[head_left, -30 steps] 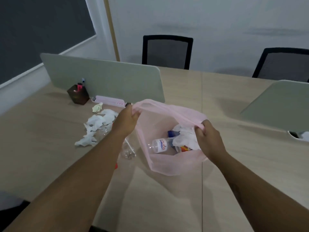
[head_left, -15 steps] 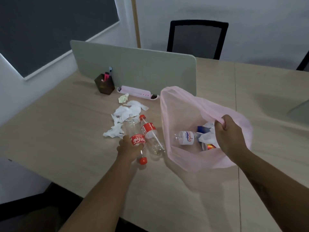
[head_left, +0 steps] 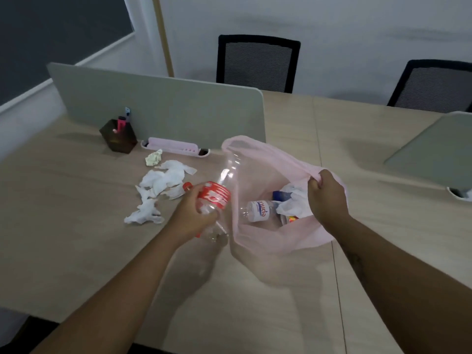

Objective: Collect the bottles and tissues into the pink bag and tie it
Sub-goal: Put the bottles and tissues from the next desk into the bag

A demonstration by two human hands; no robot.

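My left hand [head_left: 196, 215] grips an empty clear cola bottle [head_left: 217, 194] with a red label. The bottle is lifted off the table, its base tilted toward the mouth of the pink bag [head_left: 278, 241]. A second clear bottle with a red cap [head_left: 187, 186] lies on the table just behind and under that hand. My right hand [head_left: 325, 194] pinches the bag's right rim and holds it open. Inside the bag lie a small water bottle [head_left: 258, 210] and crumpled tissues [head_left: 293, 203]. Several white tissues [head_left: 163, 182] and a yellowish wad [head_left: 153, 158] lie on the table to the left.
A dark pen holder [head_left: 118, 136] and a pink tray [head_left: 176, 147] stand against the grey desk divider [head_left: 158, 108]. A second divider [head_left: 434, 149] is at the right. Two black chairs [head_left: 258, 62] [head_left: 434, 85] stand beyond the wooden table [head_left: 76, 226].
My left hand let go of the bag's rim, reached to the two cola bottles, took one and lifted it toward the bag. My right hand kept hold of the rim.
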